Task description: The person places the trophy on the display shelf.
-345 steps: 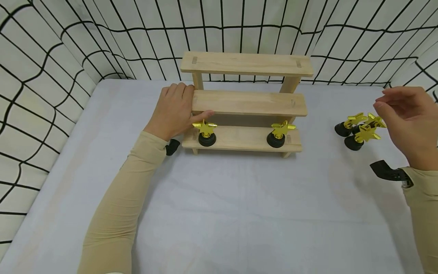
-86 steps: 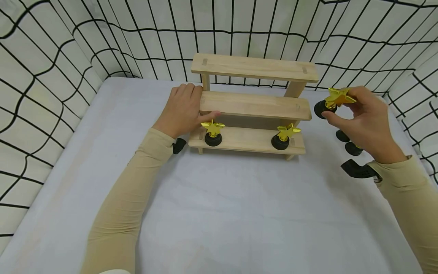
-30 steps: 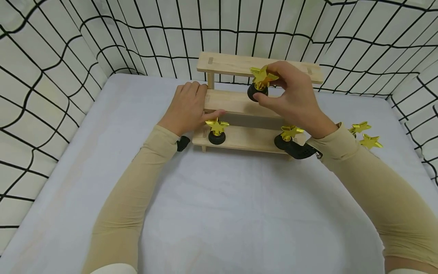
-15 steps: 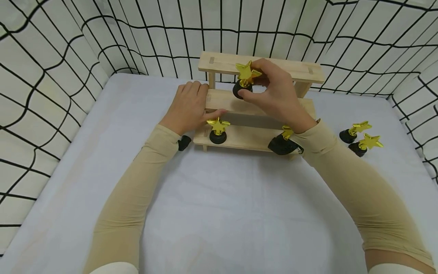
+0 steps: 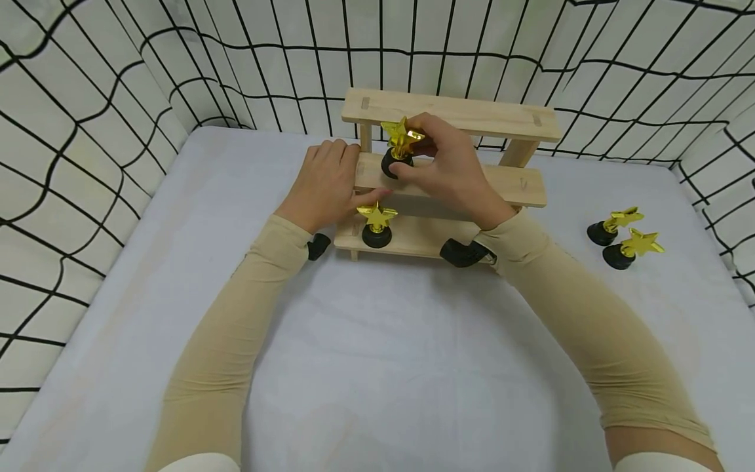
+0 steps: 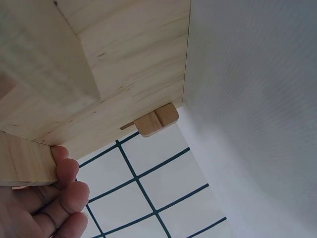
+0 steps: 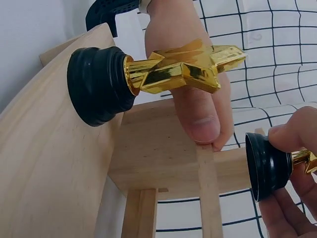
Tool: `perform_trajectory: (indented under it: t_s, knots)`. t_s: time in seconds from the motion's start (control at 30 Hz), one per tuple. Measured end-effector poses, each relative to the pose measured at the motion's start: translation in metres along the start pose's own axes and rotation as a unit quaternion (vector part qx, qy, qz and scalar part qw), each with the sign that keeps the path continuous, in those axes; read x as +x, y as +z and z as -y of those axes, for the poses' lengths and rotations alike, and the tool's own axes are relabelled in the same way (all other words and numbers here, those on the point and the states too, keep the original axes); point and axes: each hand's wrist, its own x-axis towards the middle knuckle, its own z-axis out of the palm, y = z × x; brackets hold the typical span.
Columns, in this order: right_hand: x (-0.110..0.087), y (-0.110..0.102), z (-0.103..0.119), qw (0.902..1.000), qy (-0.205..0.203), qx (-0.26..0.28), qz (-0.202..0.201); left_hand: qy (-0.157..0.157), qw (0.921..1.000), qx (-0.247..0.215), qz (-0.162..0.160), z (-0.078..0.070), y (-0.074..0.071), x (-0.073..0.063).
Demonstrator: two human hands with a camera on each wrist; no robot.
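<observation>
A three-tier wooden stand (image 5: 448,113) stands at the back of the table. My left hand (image 5: 324,187) grips the left end of its middle shelf, fingers curled round the edge in the left wrist view. My right hand (image 5: 451,167) pinches a gold star trophy (image 5: 398,157) by its black base, close over the left part of the middle shelf. In the right wrist view, the held trophy (image 7: 270,166) tilts sideways. Another star trophy (image 5: 376,226) stands on the bottom shelf's left end, below my left thumb. My right wrist hides the bottom shelf's right end.
Two more star trophies, a rear one (image 5: 613,226) and a front one (image 5: 631,249), stand on the white tablecloth (image 5: 401,367) right of the stand. A black wire grid (image 5: 407,52) rises behind and along both sides.
My right hand took one trophy from the group on the right and carried it left to the middle shelf's left part. My left hand stays on the stand.
</observation>
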Motion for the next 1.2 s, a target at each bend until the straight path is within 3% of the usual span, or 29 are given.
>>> perform_trajectory:
  t_s: [0.27,0.47,0.7,1.2]
  knots:
    - [0.008,0.015,-0.004,0.9995,0.011,0.017,0.025,-0.008,0.9999,-0.007,0.006,0.0,0.001,0.001]
    - [0.014,0.022,-0.006,0.9993,0.006,-0.013,0.035,-0.007,0.9999,-0.007,0.004,0.0,0.001,0.0]
    - [0.014,0.024,-0.005,0.998,0.018,-0.031,0.052,0.005,0.9999,0.002,-0.013,0.001,0.002,-0.001]
    - [0.016,0.022,-0.003,0.9961,0.034,-0.035,0.073,-0.001,1.0,0.002,-0.002,0.0,0.001,0.0]
